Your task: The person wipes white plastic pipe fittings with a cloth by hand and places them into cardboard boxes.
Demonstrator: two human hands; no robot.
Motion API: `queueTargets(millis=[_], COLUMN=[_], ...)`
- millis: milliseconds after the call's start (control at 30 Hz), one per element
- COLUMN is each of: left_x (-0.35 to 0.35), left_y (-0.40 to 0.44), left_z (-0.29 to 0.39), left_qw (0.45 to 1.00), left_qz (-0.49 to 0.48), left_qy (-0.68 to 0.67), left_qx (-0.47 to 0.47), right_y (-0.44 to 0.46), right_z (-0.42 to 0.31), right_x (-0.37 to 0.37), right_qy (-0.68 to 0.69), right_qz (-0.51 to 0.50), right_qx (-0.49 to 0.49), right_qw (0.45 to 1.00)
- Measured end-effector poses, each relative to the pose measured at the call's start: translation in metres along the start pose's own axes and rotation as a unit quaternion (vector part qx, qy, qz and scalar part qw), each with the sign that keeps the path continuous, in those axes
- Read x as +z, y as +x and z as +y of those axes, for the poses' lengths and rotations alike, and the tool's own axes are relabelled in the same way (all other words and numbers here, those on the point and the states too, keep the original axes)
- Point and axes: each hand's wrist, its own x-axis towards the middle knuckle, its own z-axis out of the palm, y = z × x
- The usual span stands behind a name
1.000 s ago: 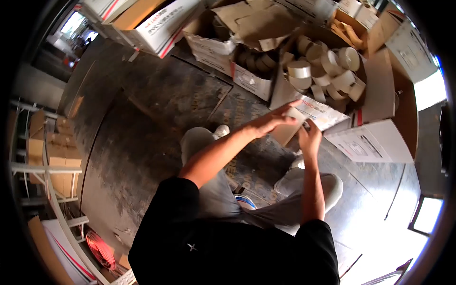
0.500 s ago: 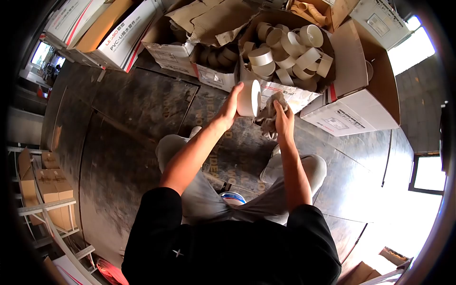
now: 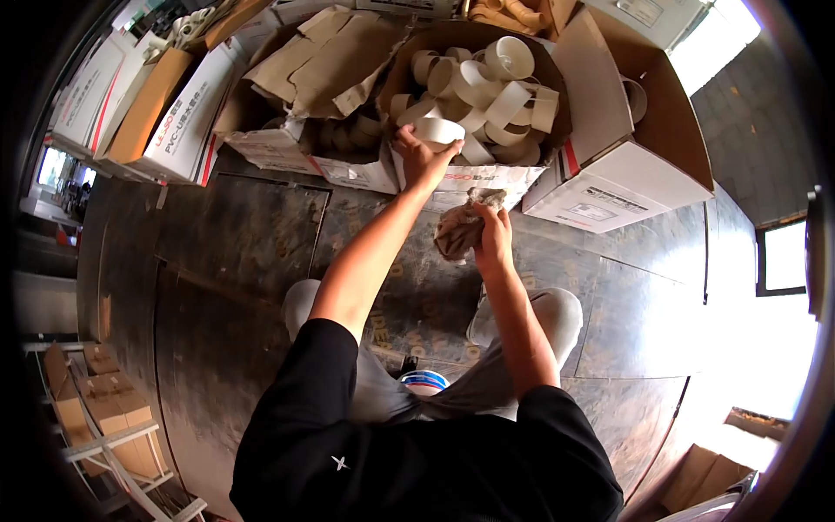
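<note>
My left hand [image 3: 424, 163] is at the near edge of an open cardboard box [image 3: 515, 178], with its thumb and fingers around a white PVC pipe coupling [image 3: 437, 130]. Behind that piece, many more white couplings [image 3: 480, 85] lie heaped in the box. Lower down and to the right, my right hand [image 3: 494, 237] is closed on a crumpled, dirty grey-brown rag [image 3: 458, 233], which hangs in front of the box, above the floor.
To the right stands an open white carton [image 3: 600, 204]. On the left are a box with torn flaps [image 3: 326, 65] and a long printed carton [image 3: 187, 113]. Orange fittings [image 3: 509, 13] sit at the back. A metal rack [image 3: 113, 439] stands at lower left.
My left hand has moved forward with the coupling, from in front of the box to its near edge. My right hand and the rag are now farther from the coupling. The view has shifted.
</note>
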Motion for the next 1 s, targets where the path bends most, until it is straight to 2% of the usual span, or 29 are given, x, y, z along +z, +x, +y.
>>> queueTargets(millis=[67, 133, 233, 267, 333, 367, 400, 433, 467, 500, 533, 600, 667, 700, 733, 767, 800, 867, 900, 967, 1000], left_x=[0.009, 0.013, 0.004, 0.003, 0.001, -0.009, -0.022, -0.041, -0.056, -0.059, -0.102, -0.109, -0.096, -0.108, -0.127, -0.147, -0.15, -0.162, -0.159, -0.165, -0.169], left_y=[-0.004, -0.011, -0.022, -0.023, -0.025, -0.032, -0.042, -0.049, -0.054, -0.062, -0.078, -0.089, -0.093, -0.09, -0.088, -0.092, -0.091, -0.087, -0.081, -0.08, -0.081], left_z=[-0.012, -0.017, -0.024, -0.033, -0.049, -0.04, -0.033, -0.019, -0.012, -0.016, 0.031, 0.013, -0.033, -0.026, -0.008, 0.018, 0.015, 0.009, -0.009, -0.025, -0.023], left_qw=[0.997, 0.99, 0.987, 0.987, 0.976, 0.977, 0.981, 0.967, 0.927, 0.904, 0.844, 0.861, 0.889, 0.894, 0.897, 0.909, 0.93, 0.919, 0.892, 0.89, 0.887], left_qz=[-0.069, -0.061, -0.097, -0.096, -0.042, -0.05, -0.112, -0.236, -0.354, -0.395, -0.475, -0.449, -0.353, -0.355, -0.356, -0.323, -0.259, -0.241, -0.249, -0.253, -0.246], left_qy=[0.011, 0.052, 0.076, 0.078, 0.066, 0.039, -0.011, -0.066, -0.121, -0.16, -0.161, -0.162, -0.276, -0.254, -0.23, -0.221, -0.234, -0.289, -0.353, -0.36, -0.367], left_qx=[0.029, 0.117, 0.102, 0.102, 0.205, 0.204, 0.159, 0.074, -0.011, 0.017, -0.189, -0.172, -0.089, -0.106, -0.127, -0.146, -0.118, -0.119, -0.131, -0.123, -0.131], right_y=[-0.015, -0.015, -0.019, -0.017, -0.011, -0.006, -0.001, 0.002, 0.001, -0.001, -0.005, -0.022, -0.051, -0.068, -0.075, -0.077, -0.08, -0.118, -0.141, -0.192, -0.215], right_z=[-0.013, -0.014, -0.012, -0.008, 0.001, 0.008, 0.016, 0.019, 0.017, 0.014, 0.013, 0.001, -0.027, -0.044, -0.048, -0.055, -0.063, -0.104, -0.117, -0.149, -0.161], right_x=[0.009, 0.003, 0.002, 0.001, 0.0, -0.004, -0.009, -0.012, -0.012, -0.014, -0.013, -0.002, 0.013, 0.018, 0.015, 0.012, 0.01, 0.02, 0.028, 0.04, 0.047], right_qy=[-0.003, 0.001, -0.013, -0.022, -0.04, -0.039, -0.06, -0.081, -0.078, -0.085, -0.092, -0.093, -0.336, -0.44, -0.471, -0.467, -0.46, -0.364, -0.219, -0.151, -0.126], right_qz=[0.018, 0.012, 0.005, 0.023, 0.056, 0.053, 0.037, 0.021, 0.016, -0.034, -0.084, -0.12, -0.14, -0.138, -0.133, -0.122, -0.111, -0.132, -0.166, -0.228, -0.21], right_qx=[0.0, -0.008, -0.005, -0.016, -0.042, -0.043, -0.068, -0.094, -0.095, -0.082, -0.071, -0.095, -0.087, -0.133, -0.226, -0.292, -0.358, -0.314, -0.363, -0.487, -0.552], right_qw=[1.0, 1.0, 1.0, 0.999, 0.997, 0.997, 0.995, 0.992, 0.992, 0.992, 0.99, 0.984, 0.927, 0.878, 0.842, 0.826, 0.805, 0.867, 0.89, 0.829, 0.797])
